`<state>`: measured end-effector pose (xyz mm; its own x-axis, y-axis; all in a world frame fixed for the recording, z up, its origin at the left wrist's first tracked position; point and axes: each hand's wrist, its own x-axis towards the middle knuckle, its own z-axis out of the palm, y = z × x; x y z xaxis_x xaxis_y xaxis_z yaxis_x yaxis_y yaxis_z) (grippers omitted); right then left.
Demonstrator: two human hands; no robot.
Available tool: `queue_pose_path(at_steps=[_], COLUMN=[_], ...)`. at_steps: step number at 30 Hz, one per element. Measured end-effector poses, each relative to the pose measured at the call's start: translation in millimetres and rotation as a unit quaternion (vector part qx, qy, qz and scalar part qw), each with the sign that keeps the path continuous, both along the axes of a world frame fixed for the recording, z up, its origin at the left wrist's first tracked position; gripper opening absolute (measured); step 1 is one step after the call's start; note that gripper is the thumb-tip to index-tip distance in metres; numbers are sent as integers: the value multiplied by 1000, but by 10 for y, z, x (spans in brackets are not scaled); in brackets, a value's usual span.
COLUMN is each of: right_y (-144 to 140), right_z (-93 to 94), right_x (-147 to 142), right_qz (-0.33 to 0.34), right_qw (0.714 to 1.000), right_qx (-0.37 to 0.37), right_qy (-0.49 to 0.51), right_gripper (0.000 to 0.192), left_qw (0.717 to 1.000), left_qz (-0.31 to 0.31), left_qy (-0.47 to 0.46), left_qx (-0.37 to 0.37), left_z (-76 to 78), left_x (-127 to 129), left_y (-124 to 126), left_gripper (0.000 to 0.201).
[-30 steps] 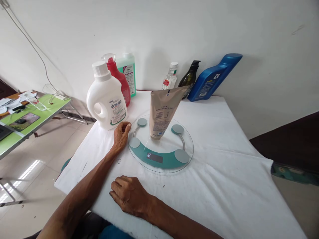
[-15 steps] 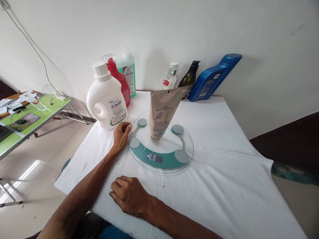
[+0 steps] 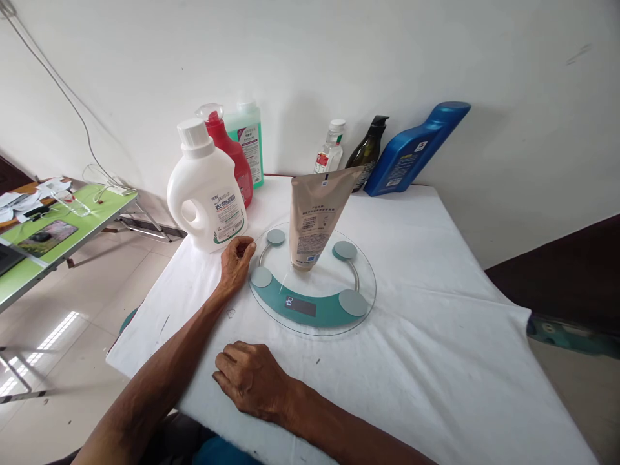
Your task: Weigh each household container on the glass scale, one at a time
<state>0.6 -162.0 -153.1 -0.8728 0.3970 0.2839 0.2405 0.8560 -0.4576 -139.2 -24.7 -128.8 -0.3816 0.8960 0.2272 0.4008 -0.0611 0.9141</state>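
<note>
A round glass bathroom scale with a green band lies on the white cloth. On it a beige squeeze tube stands on its cap, the wide end up. The scale's display is dark except for small marks at its left. My left hand rests at the scale's left rim, fingers curled in, nothing seen in them. Just behind that hand stands a white laundry detergent bottle. Nearer to me, my right hand lies on the cloth in a loose fist, with no object showing.
A red pump bottle and a green liquid bottle stand back left. Along the wall are a clear bottle, a dark pump bottle and a leaning blue bottle. A green table is at far left.
The lit digits on the scale's display have gone out, leaving only small marks at its left. Both hands and the tube stay where they were.
</note>
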Motion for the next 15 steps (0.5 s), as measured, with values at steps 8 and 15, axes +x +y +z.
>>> queue_pose_path(at_steps=[8,15], right_y=[-8,4], right_z=[6,19], right_x=[1,9], right_qz=[-1,0], right_qw=[1000,1000], right_qx=[4,6], right_qy=[-5,-6], right_gripper=[21,22], left_qw=[1000,1000], left_qz=[0,0], left_qy=[4,1], left_qx=[-4,-1], left_z=[5,4], left_x=[2,7], left_y=[0,0], left_gripper=[25,25])
